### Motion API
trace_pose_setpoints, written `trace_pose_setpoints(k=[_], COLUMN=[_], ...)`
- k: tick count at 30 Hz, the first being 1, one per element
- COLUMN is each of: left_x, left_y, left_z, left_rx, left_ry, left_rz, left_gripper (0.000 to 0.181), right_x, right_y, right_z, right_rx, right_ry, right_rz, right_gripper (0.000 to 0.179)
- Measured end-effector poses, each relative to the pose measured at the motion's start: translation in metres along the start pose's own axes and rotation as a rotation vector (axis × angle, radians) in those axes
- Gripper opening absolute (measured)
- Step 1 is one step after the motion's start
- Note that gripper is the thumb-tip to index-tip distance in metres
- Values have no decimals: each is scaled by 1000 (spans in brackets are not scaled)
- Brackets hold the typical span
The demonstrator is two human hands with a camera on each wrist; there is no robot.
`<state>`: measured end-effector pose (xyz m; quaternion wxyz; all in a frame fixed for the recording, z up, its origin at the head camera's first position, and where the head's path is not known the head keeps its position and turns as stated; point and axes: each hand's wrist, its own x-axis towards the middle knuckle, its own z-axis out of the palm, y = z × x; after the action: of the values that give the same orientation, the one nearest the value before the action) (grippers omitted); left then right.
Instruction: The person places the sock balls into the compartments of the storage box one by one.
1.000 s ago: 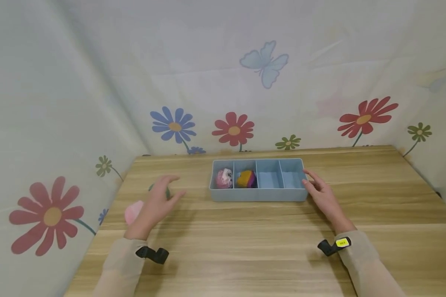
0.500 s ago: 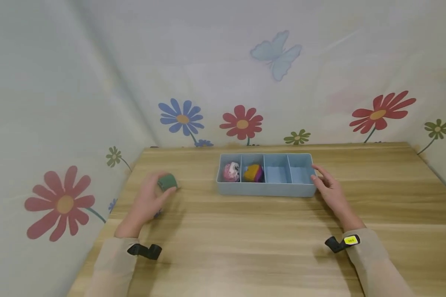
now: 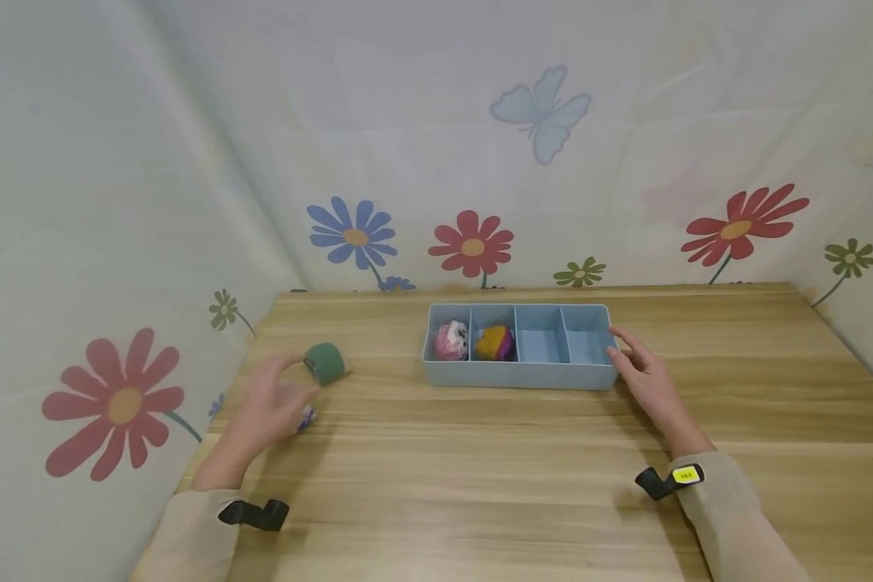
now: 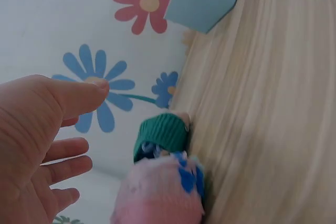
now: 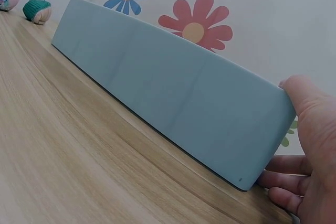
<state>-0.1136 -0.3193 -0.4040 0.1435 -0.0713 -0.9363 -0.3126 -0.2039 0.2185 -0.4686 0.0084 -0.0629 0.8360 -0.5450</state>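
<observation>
My left hand [image 3: 265,408] hovers at the table's left, thumb and fingers apart, holding nothing. Just right of its fingertips lies a green ribbed rolled-up pair of socks [image 3: 325,364]. Mostly hidden under the hand in the head view is a pink rolled-up pair of socks [image 4: 160,190] with blue patches, plain in the left wrist view. At the right end of a light blue four-part box [image 3: 516,374], my right hand [image 3: 647,384] rests its thumb and fingers against the end wall. The box's first compartment holds a pink-and-white bundle [image 3: 452,340], the second a mustard-and-purple one [image 3: 495,343].
The wooden table [image 3: 480,477] runs up to a pale cloth backdrop [image 3: 407,121] printed with flowers and a butterfly. Another cloth panel borders the left side. Black camera mounts [image 3: 255,514] sit on both wrists.
My left hand has drawn back from the green socks, moving left and toward me; the socks stay on the table. The head view shifted slightly. The right hand keeps its place at the box.
</observation>
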Motion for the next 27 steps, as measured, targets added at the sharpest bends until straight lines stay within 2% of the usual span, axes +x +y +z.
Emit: trace_pose_setpoints(k=[5,14,22,27], left_x=[-10,-27,-32,-29], left_y=[-16,-42,-53,-55], left_z=[-3,-1,1,3], left_rx=[-30,77,105,97], left_ry=[27,25,1,-38], left_rz=[32,72,2,-29], left_gripper=[52,50,60,64], right_x=[0,1,1,3], right_y=[0,3,6,10], right_z=[-1,-1,2,2], right_rx=[0,2,-1,11], right_ry=[12,16,12,26], right_rz=[-7,5,-2,-7], right_gripper=[56,56,56,56])
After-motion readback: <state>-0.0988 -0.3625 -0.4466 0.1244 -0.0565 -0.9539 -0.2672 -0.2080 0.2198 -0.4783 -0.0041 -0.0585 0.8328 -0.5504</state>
